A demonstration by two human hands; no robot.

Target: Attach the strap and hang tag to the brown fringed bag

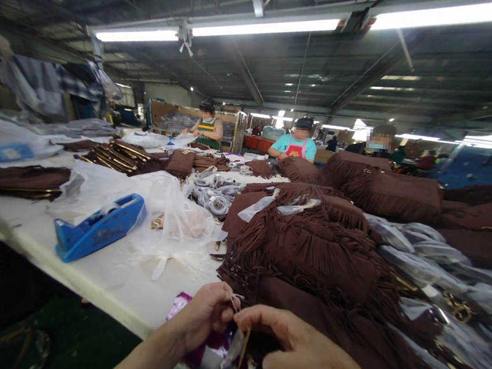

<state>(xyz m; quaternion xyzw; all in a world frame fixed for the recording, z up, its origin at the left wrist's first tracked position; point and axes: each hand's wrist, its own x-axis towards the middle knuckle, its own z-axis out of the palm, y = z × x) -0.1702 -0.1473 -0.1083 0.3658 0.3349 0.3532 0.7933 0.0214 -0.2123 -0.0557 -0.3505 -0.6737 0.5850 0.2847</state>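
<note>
My left hand [211, 313] is closed in a pinch on a thin pale string [236, 301] in front of me. Thumb and forefinger of my right hand [300, 343] meet at the same string, close to the left fingertips. A narrow gold-coloured piece [245, 344] hangs just below the right fingertips; whether they grip it I cannot tell. Beneath both hands lie clear plastic wrap and a shiny purple packet [217, 344], partly covered by my left hand. Beyond my hands sits a pile of brown fringed bags [301, 248].
A blue tape dispenser [100, 225] stands on the white table [127, 289], near its left edge. Behind it lie white plastic bags [170, 197] and grey wrapped straps [216, 193]. More wrapped straps [430, 254] lie at right. Several people work across the table.
</note>
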